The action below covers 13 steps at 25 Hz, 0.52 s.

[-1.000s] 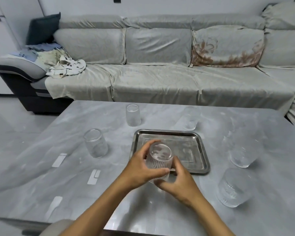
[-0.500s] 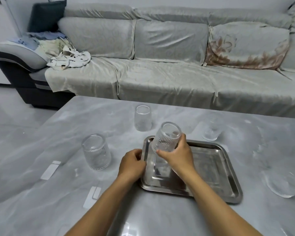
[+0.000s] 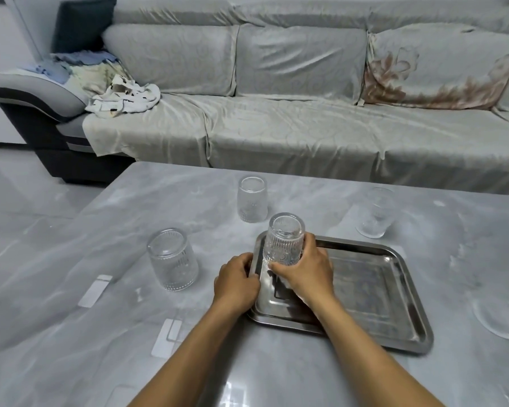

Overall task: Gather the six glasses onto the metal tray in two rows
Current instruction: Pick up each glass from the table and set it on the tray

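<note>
Grey covered sofa [image 3: 291,113] stands behind marble-look table [image 3: 71,274].

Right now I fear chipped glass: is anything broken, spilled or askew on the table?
Nothing looks broken or spilled. The glasses stand mouth-down; the right hand sets one glass at the tray's far-left corner while the left hand steadies the rim. A glass at the right edge is cropped and blurred.

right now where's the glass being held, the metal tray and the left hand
held glass [image 3: 284,240]: head view, ribbed side wall
metal tray [image 3: 406,292]: head view, right rim
left hand [image 3: 237,282]: head view, back of hand
</note>
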Motion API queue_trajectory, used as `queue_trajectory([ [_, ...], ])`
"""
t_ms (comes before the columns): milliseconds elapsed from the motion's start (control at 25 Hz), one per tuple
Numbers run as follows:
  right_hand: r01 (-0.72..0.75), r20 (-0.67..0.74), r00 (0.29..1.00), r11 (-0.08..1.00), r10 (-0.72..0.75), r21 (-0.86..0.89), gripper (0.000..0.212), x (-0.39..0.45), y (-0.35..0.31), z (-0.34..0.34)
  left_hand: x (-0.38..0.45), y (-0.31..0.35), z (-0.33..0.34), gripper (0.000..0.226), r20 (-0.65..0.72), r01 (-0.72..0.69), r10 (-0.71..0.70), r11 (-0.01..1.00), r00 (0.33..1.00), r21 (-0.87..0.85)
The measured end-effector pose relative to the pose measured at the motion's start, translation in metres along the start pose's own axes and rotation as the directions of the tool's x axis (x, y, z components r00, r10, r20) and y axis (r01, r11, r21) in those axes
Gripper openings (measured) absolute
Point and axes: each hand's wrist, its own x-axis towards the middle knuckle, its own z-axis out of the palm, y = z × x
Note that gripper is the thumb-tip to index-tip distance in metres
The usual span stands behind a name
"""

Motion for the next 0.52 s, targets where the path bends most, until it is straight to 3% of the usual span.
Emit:
queue_trajectory([
  [320,-0.045,0.099,0.994,0.999,0.046,-0.018,0.091,-0.003,-0.005,-0.008,-0.008,0.003,-0.003,0.024,0.02,0.01,-0.009,0.999,1.0,-0.034],
  [440,-0.093,0.18,0.982,0.983,0.064,0.161,0.103,-0.015,-0.011,-0.026,-0.01,0.008,-0.004,0.014,-0.004,0.016,-0.017,1.0,1.0,-0.014],
  [520,-0.043,0.124,0.992,0.974,0.015,0.221,0.097,-0.037,-0.013,-0.051,-0.014,0.009,-0.004,0.032,-0.055,-0.011,0.016,0.995,0.998,0.095],
])
